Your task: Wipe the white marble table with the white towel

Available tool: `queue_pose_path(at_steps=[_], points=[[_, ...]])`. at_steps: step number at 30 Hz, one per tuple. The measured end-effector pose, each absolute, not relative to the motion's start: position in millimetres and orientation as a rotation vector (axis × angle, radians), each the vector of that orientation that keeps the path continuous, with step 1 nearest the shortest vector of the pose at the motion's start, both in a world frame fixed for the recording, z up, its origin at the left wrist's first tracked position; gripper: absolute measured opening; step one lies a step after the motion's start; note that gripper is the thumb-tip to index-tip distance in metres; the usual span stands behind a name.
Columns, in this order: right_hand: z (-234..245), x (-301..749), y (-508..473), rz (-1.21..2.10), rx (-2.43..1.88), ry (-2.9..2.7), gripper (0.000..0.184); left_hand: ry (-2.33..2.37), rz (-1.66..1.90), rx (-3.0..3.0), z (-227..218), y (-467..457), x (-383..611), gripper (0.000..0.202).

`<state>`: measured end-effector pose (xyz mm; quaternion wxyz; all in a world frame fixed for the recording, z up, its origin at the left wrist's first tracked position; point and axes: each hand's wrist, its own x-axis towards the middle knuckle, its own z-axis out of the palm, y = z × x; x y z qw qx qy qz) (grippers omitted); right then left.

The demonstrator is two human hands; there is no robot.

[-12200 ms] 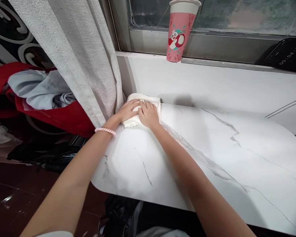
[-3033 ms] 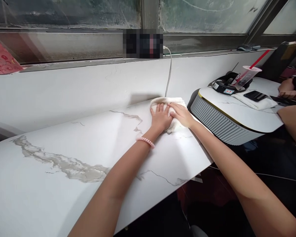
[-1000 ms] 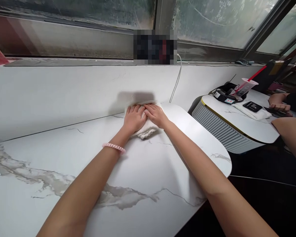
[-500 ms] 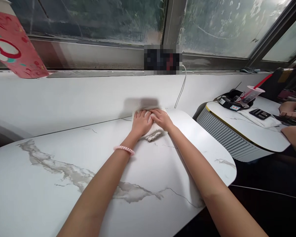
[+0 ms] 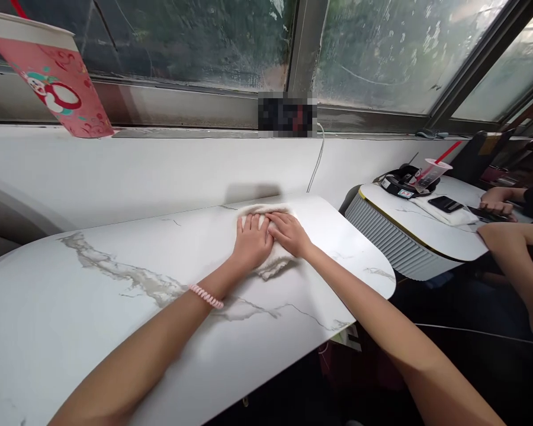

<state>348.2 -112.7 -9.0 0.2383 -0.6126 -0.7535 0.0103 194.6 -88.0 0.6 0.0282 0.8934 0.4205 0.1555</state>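
Note:
A folded white cloth [image 5: 273,267] lies on the white marble-patterned table [image 5: 115,296], close to its far edge by the wall. My left hand [image 5: 251,242] presses flat on the cloth, fingers stretched forward; a pink coil band sits on that wrist. My right hand [image 5: 289,232] lies beside it on the same cloth, fingers extended and touching the left hand's fingers. Most of the cloth is hidden under both palms.
A pink paper cup [image 5: 57,83] stands on the window sill at upper left. A cable [image 5: 315,163] drops from the sill behind the table. To the right is a second white table [image 5: 430,234] with a phone, a straw cup and another person's arms [image 5: 510,260].
Both hands and the cloth have slid a little toward me and away from the wall. The view has shifted, so the pink cup now shows more fully at upper left.

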Motion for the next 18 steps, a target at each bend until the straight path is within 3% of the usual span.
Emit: queue_pose_path(at_steps=[9,18], points=[[-5,319,-228,-0.053,-1.542,-2.140,0.052,1.198,0.431,2.919,-2,-189,166,0.055],[5,271,-266,0.076,-1.687,-1.967,0.050,1.021,0.506,3.008,-8,-207,124,0.054]])
